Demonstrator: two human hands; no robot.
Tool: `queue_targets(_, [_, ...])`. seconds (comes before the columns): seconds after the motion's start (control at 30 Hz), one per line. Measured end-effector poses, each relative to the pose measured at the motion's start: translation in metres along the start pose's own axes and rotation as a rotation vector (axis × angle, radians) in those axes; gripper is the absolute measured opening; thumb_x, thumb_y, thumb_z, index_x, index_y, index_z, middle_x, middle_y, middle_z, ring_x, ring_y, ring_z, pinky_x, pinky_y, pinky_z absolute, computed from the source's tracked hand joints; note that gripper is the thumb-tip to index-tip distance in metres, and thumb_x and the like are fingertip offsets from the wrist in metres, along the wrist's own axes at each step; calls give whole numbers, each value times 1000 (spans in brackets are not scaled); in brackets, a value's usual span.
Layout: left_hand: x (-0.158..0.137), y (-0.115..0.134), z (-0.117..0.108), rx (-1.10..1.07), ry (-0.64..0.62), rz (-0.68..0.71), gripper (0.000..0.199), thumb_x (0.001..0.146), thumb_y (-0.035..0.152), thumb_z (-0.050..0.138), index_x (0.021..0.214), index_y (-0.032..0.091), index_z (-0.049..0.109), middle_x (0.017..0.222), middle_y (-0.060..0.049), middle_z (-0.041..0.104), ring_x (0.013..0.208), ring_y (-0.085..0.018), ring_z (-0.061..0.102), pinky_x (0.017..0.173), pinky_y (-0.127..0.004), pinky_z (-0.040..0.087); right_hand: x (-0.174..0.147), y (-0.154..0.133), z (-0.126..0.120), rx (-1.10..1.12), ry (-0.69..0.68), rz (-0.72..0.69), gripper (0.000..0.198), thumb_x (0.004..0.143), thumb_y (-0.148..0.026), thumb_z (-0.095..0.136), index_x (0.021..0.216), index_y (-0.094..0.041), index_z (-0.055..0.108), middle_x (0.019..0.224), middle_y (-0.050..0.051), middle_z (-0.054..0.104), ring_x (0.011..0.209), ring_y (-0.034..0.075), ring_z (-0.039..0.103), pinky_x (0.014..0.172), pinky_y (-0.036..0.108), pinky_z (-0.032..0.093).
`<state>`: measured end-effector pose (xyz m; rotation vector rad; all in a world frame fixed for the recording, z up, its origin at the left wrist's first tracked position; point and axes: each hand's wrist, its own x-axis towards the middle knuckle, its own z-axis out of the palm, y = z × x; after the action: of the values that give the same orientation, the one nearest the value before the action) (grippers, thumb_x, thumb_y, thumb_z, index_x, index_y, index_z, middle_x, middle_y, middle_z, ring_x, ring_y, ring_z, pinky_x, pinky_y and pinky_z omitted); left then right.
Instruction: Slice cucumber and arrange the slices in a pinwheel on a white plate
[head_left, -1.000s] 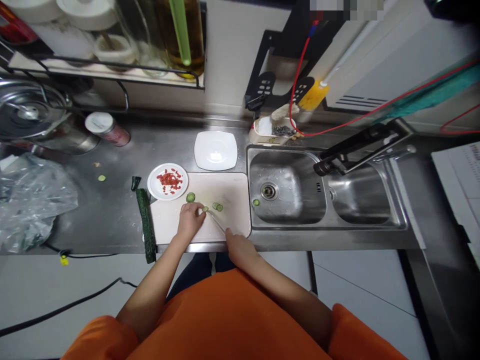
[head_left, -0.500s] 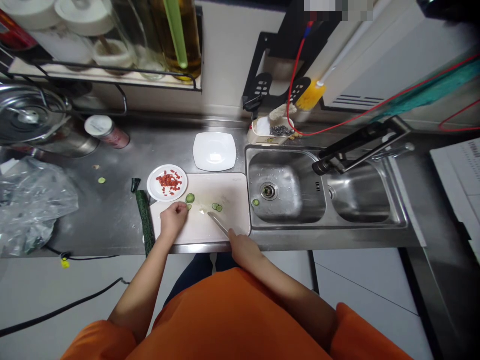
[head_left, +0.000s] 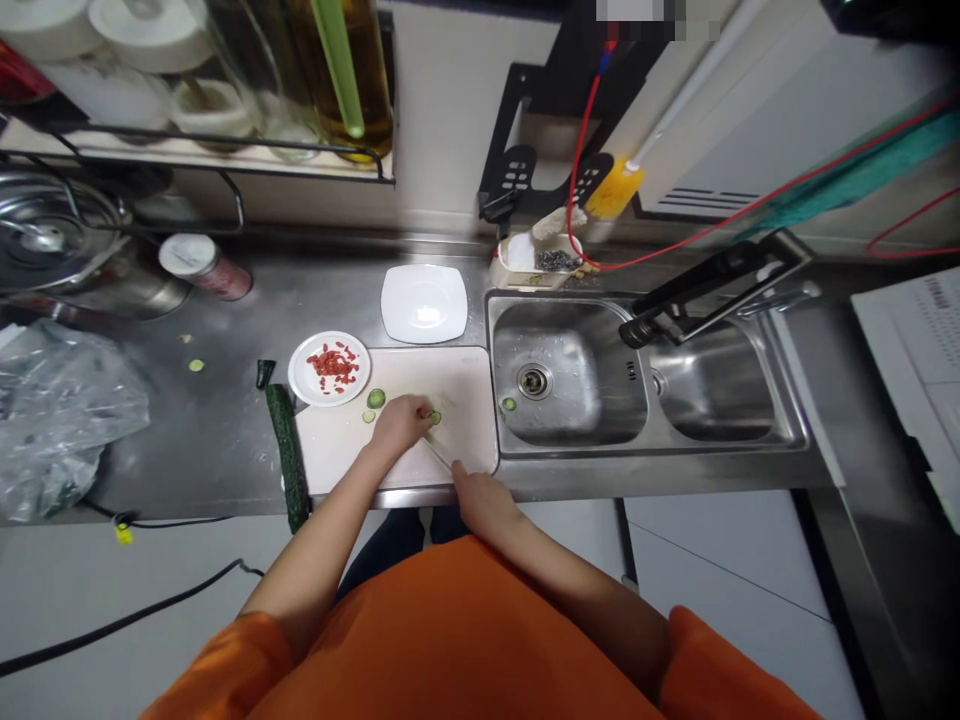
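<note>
My left hand [head_left: 403, 424] is closed in a pinch over the middle of the white cutting board [head_left: 465, 380], its fingertips on a cucumber slice [head_left: 436, 418]. My right hand [head_left: 484, 498], by the board's front edge, grips a knife [head_left: 438, 455] whose thin blade points up and left; my left hand partly hides the blade. Further left on the board lie a cucumber end piece [head_left: 376, 398] and a pale small slice [head_left: 368, 416]. A long dark-green cucumber [head_left: 286, 450] rests along the board's left side, and a short cut-off piece [head_left: 265, 373] lies behind it.
A plate of red berries [head_left: 301, 385] overlaps the board's back left corner. Behind the board is a square white plate [head_left: 424, 300]. To the right is a double sink [head_left: 570, 440] with a black faucet [head_left: 675, 300]. A plastic bag [head_left: 67, 420] and a jar [head_left: 206, 265] stand left.
My left hand has moved right across the board, from the small slice near the berry plate to the slices at the middle. My right hand and the knife have barely moved.
</note>
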<state>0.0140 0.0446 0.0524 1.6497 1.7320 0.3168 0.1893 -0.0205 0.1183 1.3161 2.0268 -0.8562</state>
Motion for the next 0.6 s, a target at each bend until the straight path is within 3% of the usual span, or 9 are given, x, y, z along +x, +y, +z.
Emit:
queue_targets(0.2, [18, 7, 2, 102, -95, -40, 5, 66, 20, 64, 70, 21, 65, 74, -2, 65, 67, -15, 56, 61, -26, 40, -2, -3, -5, 19, -19, 24, 35, 82, -4, 39, 115, -14, 43, 91, 16, 67, 92, 24, 65, 72, 30, 48])
queue_targets(0.4, [15, 8, 2, 1, -131, 6, 4, 65, 17, 61, 67, 20, 62, 69, 1, 64, 65, -13, 56, 60, -24, 40, -1, 0, -3, 41, -10, 8, 33, 83, -4, 38, 114, -15, 43, 90, 16, 67, 91, 25, 65, 71, 32, 49])
queue_targets(0.6, [-2, -8, -19, -126, 37, -114, 9, 69, 24, 59, 75, 19, 64, 66, 3, 63, 61, -11, 55, 58, -22, 41, 0, 6, -1, 37, 0, -13, 41, 82, -4, 38, 121, -14, 41, 91, 16, 66, 91, 26, 64, 71, 32, 47])
